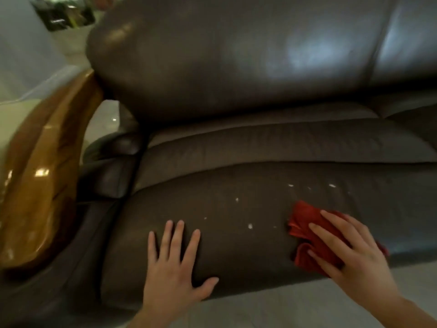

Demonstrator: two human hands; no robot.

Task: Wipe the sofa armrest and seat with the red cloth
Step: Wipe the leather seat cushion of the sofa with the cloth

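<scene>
A dark brown leather sofa fills the view. Its seat cushion (248, 209) bulges toward me and carries several small white specks (250, 226). A glossy wooden armrest (45, 162) curves along the left side. My right hand (350, 247) presses flat on the crumpled red cloth (305, 218) at the seat's front right. The cloth's right part is hidden under the palm. Resting flat on the seat's front left is my left hand (175, 263), fingers spread, holding nothing.
The padded backrest (236, 55) rises behind the seat. A second seat section (416, 119) continues at the right. Pale floor (295, 304) shows below the seat's front edge. Light floor and blurred furniture lie beyond the armrest at upper left.
</scene>
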